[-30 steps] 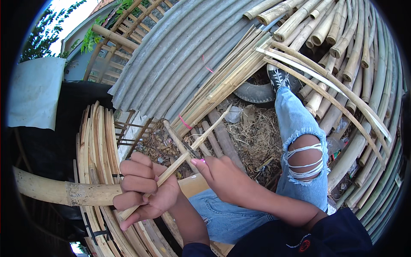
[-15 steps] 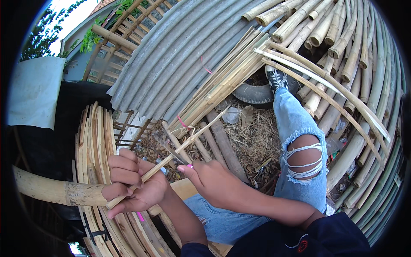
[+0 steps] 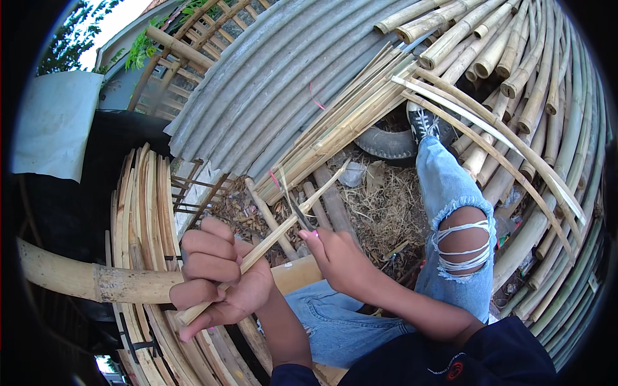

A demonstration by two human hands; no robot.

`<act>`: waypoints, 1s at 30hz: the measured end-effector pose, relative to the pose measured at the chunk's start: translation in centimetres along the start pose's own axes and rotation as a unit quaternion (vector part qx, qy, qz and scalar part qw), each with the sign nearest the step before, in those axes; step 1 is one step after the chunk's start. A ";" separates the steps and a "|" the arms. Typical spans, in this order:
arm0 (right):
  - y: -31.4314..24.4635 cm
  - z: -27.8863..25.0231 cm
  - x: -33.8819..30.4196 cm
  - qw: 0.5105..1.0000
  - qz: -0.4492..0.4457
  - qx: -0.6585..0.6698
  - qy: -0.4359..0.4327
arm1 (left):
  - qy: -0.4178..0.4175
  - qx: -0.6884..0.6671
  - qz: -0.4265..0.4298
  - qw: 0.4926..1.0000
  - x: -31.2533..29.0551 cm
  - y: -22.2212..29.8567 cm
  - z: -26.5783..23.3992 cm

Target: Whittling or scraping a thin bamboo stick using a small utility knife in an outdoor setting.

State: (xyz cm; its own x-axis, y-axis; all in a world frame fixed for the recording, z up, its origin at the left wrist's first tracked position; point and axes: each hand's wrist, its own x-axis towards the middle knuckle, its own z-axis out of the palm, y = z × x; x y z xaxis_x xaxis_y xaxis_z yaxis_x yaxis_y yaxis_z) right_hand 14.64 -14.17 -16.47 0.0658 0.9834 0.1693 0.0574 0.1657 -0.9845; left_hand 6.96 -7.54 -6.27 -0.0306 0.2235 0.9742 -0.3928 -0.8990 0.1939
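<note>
A thin bamboo strip (image 3: 273, 238) slants up and to the right, and my left hand (image 3: 225, 273) is closed around its lower end. Its far end rises free over the littered ground. In my right hand (image 3: 341, 257), closed on the handle, is a knife (image 3: 297, 210) whose narrow blade lies across the strip beyond my left hand. My fingers hide most of the handle. Behind my left hand runs a thick bamboo pole (image 3: 129, 285); whether the hand touches it I cannot tell.
Split bamboo slats (image 3: 151, 212) are stacked on the left. A tied bundle of strips (image 3: 347, 122) leans by corrugated sheeting (image 3: 257, 83). Bamboo poles (image 3: 534, 71) pile up on the right. My shoe (image 3: 421, 121) is beside a tyre (image 3: 386, 143).
The knife in my right hand has slid along the bamboo strip, away from my left hand toward the far end. My left hand, still gripping the strip, has shifted slightly right.
</note>
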 end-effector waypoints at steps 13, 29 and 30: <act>1.5 -0.4 0.9 0.998 0.068 0.010 0.011 | 0.003 0.038 -0.019 0.999 0.8 -0.2 -0.6; -1.7 -1.1 0.5 0.986 0.142 0.078 -0.043 | -0.006 0.021 -0.024 0.999 0.2 0.3 -1.2; -3.1 -1.0 -0.4 0.984 0.148 0.080 -0.049 | -0.004 0.027 -0.030 0.999 0.3 0.9 -0.6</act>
State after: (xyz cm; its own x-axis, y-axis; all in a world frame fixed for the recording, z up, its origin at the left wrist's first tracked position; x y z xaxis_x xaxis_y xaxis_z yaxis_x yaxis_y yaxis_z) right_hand 15.41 -15.11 -13.42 -0.0407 0.9914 -0.1245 -0.1085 -0.1283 -0.9858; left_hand 6.06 -8.11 -5.83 -0.0011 0.2746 0.9616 -0.3435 -0.9032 0.2575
